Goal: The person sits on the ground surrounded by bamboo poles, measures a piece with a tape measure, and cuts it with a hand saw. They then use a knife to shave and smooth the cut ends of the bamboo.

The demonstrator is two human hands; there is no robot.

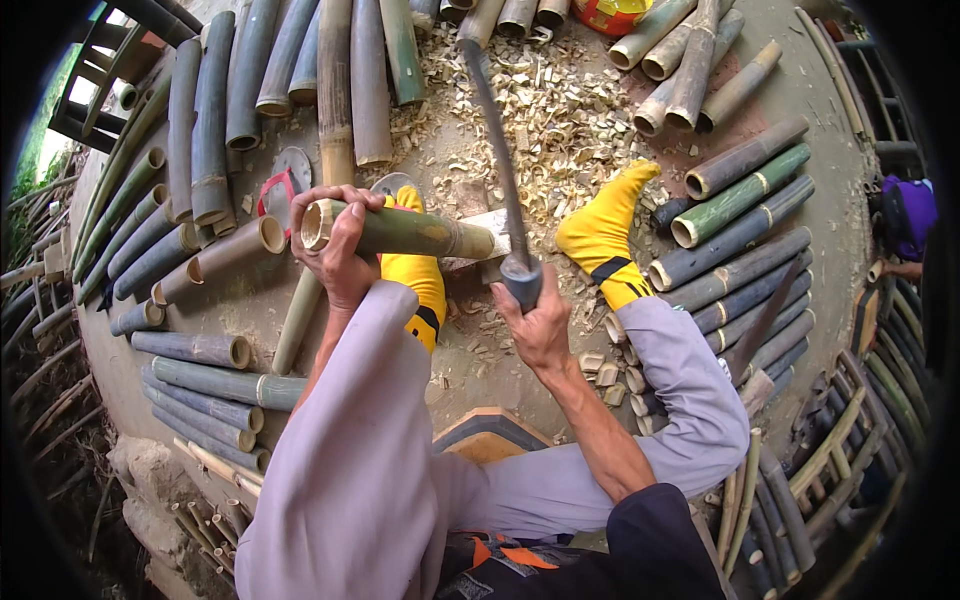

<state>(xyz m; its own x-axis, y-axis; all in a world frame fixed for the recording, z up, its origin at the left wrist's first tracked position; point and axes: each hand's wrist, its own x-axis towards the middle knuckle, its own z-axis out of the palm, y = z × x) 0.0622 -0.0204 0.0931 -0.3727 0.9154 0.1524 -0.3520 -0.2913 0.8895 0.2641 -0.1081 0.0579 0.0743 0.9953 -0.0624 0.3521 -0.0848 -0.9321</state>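
My left hand is wrapped round the open near end of a cut green-brown bamboo tube. The tube lies roughly level, pointing right, above one of my yellow-socked feet. Its far end shows a pale cut face beside a whitish block. In my right hand is the dark round handle of a machete. The long dark blade stands out away from me, just right of the tube's far end; whether it touches the tube I cannot tell.
Pale wood chips cover the ground ahead. Cut bamboo tubes lie in rows at the left, and more bamboo tubes line the right. My other yellow sock rests among the chips. A sandal lies at the left.
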